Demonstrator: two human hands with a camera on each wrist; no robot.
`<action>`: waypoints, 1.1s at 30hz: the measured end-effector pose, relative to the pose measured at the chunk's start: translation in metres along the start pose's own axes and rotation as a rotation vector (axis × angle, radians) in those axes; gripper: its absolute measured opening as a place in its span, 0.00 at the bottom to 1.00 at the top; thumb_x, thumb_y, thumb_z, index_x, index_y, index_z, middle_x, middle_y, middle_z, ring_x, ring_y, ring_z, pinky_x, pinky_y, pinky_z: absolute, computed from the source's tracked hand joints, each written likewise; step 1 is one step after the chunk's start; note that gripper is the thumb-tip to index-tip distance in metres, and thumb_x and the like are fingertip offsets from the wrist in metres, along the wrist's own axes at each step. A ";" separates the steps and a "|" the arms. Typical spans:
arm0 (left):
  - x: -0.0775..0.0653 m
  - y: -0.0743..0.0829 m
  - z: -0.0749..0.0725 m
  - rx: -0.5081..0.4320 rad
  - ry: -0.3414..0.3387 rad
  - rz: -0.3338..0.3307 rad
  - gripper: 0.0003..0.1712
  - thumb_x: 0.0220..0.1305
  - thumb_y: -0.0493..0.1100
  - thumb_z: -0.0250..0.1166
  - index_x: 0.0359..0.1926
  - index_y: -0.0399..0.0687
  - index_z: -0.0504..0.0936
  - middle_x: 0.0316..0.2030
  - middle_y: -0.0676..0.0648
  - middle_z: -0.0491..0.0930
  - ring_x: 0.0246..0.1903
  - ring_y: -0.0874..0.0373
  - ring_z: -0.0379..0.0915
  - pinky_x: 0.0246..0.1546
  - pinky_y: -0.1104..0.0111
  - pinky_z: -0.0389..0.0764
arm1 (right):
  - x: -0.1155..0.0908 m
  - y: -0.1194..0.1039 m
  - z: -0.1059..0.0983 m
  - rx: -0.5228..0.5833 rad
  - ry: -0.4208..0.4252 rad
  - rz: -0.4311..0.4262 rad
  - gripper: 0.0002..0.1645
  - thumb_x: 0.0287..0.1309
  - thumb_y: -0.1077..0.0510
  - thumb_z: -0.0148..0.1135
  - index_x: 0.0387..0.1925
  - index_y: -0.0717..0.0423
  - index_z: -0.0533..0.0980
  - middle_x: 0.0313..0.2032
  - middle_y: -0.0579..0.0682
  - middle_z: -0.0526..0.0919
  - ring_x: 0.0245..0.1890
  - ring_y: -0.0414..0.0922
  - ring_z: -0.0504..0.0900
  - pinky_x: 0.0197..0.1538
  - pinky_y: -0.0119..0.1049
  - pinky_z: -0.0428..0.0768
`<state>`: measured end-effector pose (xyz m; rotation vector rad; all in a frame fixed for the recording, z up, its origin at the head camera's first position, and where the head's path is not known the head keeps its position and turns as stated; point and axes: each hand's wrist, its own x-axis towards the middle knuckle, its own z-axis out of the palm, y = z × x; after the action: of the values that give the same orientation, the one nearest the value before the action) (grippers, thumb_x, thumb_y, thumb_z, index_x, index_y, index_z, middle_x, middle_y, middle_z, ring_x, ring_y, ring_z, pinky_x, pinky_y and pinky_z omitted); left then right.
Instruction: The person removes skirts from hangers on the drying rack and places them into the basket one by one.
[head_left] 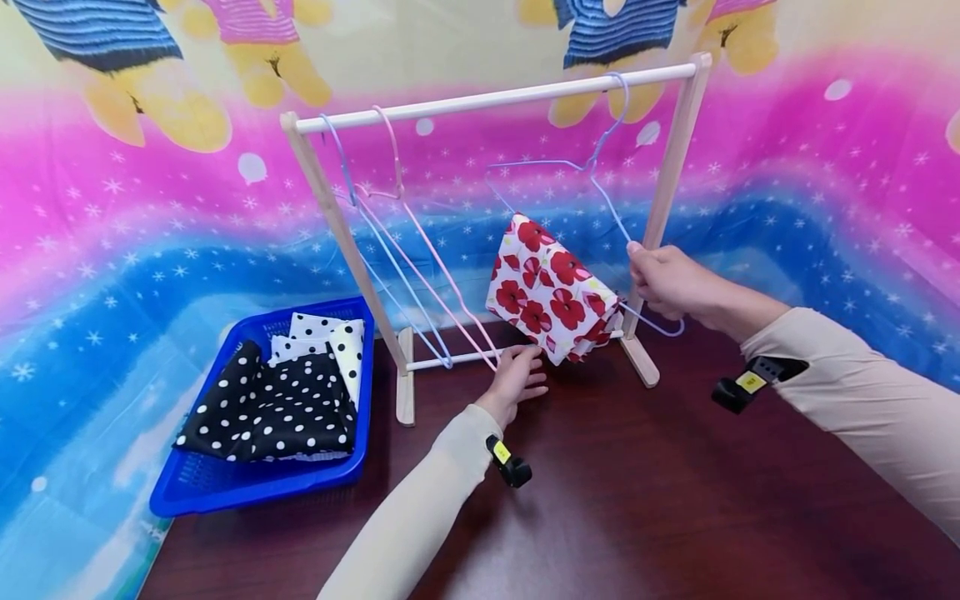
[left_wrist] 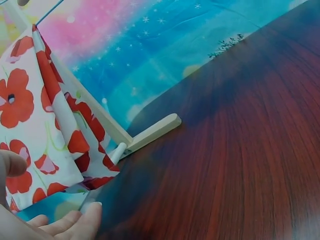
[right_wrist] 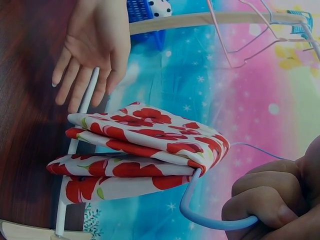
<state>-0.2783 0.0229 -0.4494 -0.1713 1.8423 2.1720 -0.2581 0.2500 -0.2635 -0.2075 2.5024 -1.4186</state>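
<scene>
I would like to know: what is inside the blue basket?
The basket holds a black cloth with white dots and, partly behind it, white cloth with black dots. What lies under the black cloth is mostly covered, so I cannot tell.

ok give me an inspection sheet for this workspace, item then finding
surface: dark red-brown wood-grain table
job's things: floral cloth draped on a light-blue hanger, hooked on the wooden rack; bare blue and pink hangers on the same rail
clutter: blue basket of polka-dot cloths beside the rack
hands: right hand grips the light-blue hanger; left hand near the floral cloth, fingers extended
cables: nothing seen
surroundings: colourful printed backdrop
</scene>
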 end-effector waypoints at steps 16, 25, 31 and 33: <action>0.011 0.001 -0.002 -0.200 0.048 -0.052 0.35 0.71 0.49 0.57 0.71 0.42 0.57 0.65 0.32 0.72 0.58 0.41 0.76 0.62 0.49 0.79 | -0.002 -0.011 0.015 0.024 -0.065 0.002 0.35 0.78 0.34 0.27 0.19 0.50 0.56 0.13 0.39 0.55 0.12 0.36 0.53 0.19 0.30 0.52; 0.015 0.002 -0.003 -0.322 0.006 -0.043 0.31 0.70 0.48 0.56 0.68 0.44 0.58 0.64 0.34 0.73 0.59 0.41 0.75 0.67 0.46 0.74 | -0.002 -0.015 0.023 0.032 -0.087 -0.013 0.34 0.78 0.35 0.27 0.20 0.50 0.57 0.13 0.40 0.55 0.12 0.36 0.52 0.18 0.31 0.52; 0.016 0.003 -0.004 -0.381 -0.010 -0.045 0.30 0.70 0.49 0.55 0.68 0.44 0.60 0.64 0.34 0.73 0.61 0.42 0.76 0.67 0.47 0.74 | -0.001 -0.015 0.025 0.054 -0.087 -0.008 0.34 0.78 0.35 0.27 0.21 0.51 0.57 0.13 0.39 0.55 0.12 0.37 0.52 0.19 0.30 0.52; 0.017 0.004 -0.004 -0.396 -0.018 -0.044 0.30 0.71 0.50 0.56 0.68 0.44 0.60 0.64 0.34 0.72 0.63 0.41 0.75 0.67 0.48 0.74 | -0.001 -0.015 0.025 0.050 -0.086 -0.009 0.34 0.78 0.35 0.27 0.21 0.51 0.57 0.13 0.40 0.55 0.12 0.37 0.52 0.19 0.31 0.52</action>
<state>-0.2957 0.0210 -0.4506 -0.2694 1.3656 2.4734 -0.2498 0.2224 -0.2626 -0.2652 2.3972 -1.4429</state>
